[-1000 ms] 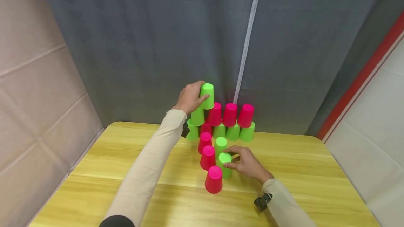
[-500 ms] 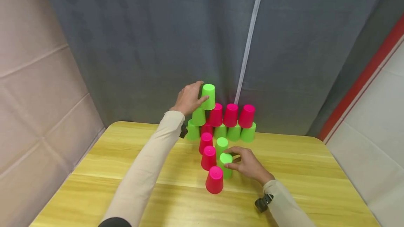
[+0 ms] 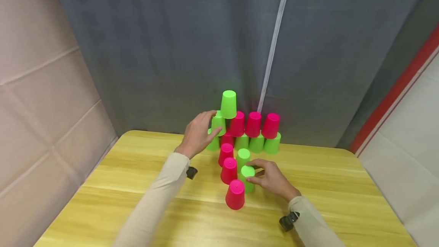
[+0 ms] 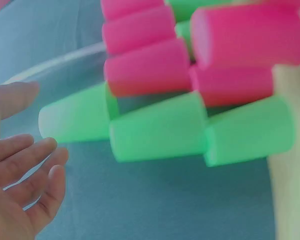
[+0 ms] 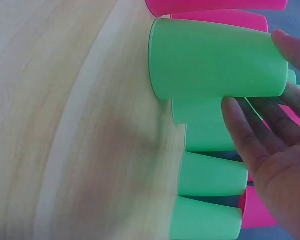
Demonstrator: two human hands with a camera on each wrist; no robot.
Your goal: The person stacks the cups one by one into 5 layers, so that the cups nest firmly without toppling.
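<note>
A wall of upturned cups stands at the table's far edge: green ones at the bottom, pink ones (image 3: 253,124) above, and a single green top cup (image 3: 228,104) at the left end. My left hand (image 3: 200,132) hovers open just left of the stack, beside the second-row green cup (image 3: 218,122). The left wrist view shows that hand (image 4: 25,170) with relaxed fingers, apart from the top cup (image 4: 77,120). My right hand (image 3: 269,179) grips a green cup (image 3: 247,178) upside down on the table. In the right wrist view its thumb and fingers (image 5: 242,122) curl round that cup (image 5: 215,60).
Loose upturned cups stand in two short rows in front of the stack: pink ones (image 3: 235,194) (image 3: 229,170) (image 3: 225,153) and a green one (image 3: 243,157). The yellow wooden table (image 3: 137,186) ends at a grey curtain (image 3: 154,48). A padded wall rises to the left.
My left hand has let go of the top green cup and dropped down and left, away from the stack. The right hand stays on its green cup.
</note>
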